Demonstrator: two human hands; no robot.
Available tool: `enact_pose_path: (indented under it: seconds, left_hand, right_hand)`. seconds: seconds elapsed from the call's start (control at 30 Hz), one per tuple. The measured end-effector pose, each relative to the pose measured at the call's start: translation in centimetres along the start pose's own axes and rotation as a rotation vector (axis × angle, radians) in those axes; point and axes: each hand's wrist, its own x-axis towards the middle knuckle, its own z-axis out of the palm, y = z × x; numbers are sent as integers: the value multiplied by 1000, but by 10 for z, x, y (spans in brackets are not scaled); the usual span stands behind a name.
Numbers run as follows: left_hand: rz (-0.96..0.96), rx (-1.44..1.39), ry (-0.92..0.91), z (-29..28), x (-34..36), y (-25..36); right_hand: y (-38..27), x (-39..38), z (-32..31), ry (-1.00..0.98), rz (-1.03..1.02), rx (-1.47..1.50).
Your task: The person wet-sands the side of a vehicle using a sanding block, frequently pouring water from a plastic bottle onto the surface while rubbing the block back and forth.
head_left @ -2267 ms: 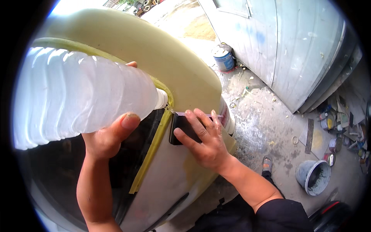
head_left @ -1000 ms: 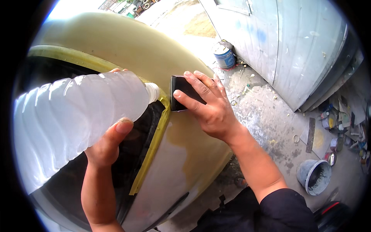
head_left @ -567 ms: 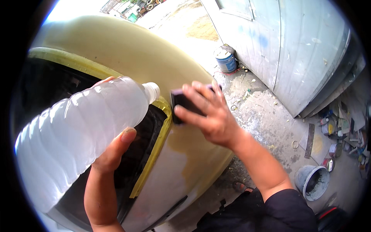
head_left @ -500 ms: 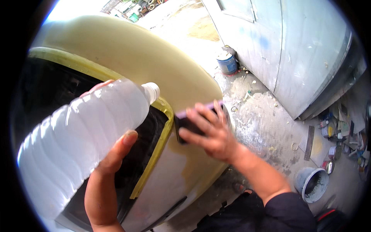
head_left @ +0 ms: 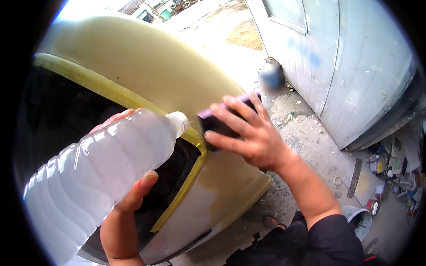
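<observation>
A big clear plastic bottle (head_left: 100,173) of cloudy whitish liquid, with a white cap (head_left: 178,123), is gripped in my left hand (head_left: 133,195). It lies tilted, its cap end toward the right. My right hand (head_left: 257,139) has its fingers spread over a black sanding block (head_left: 217,127) with a purple layer along its far edge. That block is at the cream-yellow car panel (head_left: 155,66), just right of the taped window corner; whether it touches the panel is hard to tell. Yellow masking tape (head_left: 176,197) borders the dark window (head_left: 57,104) beneath the bottle.
A blue can (head_left: 271,80) stands beside the pale metal wall panel (head_left: 301,66). On the concrete floor at right are a grey bucket (head_left: 361,221), a dark metal strip (head_left: 354,178) and a pile of cans and scraps (head_left: 390,166). My sandalled foot (head_left: 271,221) shows below.
My right hand and the sanding block have moved up the picture, farther along the panel. The bottle, still in my left hand, has shifted slightly down. The whole view has turned a little.
</observation>
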Motion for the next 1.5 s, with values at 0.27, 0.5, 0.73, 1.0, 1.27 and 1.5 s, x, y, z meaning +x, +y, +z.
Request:
enact_pose_path:
  seconds: [0.27, 0.5, 0.73, 1.0, 1.27, 1.5]
  left_hand:
    - [-15, 28, 5, -7, 5, -2]
    - [52, -55, -24, 2, 12, -7]
    - [89, 33, -21, -6, 5, -15]
    - [207, -7, -118, 1, 16, -8]
    - [76, 64, -17, -3, 9, -10]
    - [-61, 5, -78, -10, 6, -4]
  right_hand:
    - [-4, -29, 11, -13, -66, 52]
    - [24, -2, 0, -51, -113, 81]
    - [41, 35, -14, -112, -252, 62]
    - [29, 7, 0, -38, -151, 53]
    - [-18, -28, 13, 43, 17, 49]
    - [6, 5, 5, 39, 31, 13]
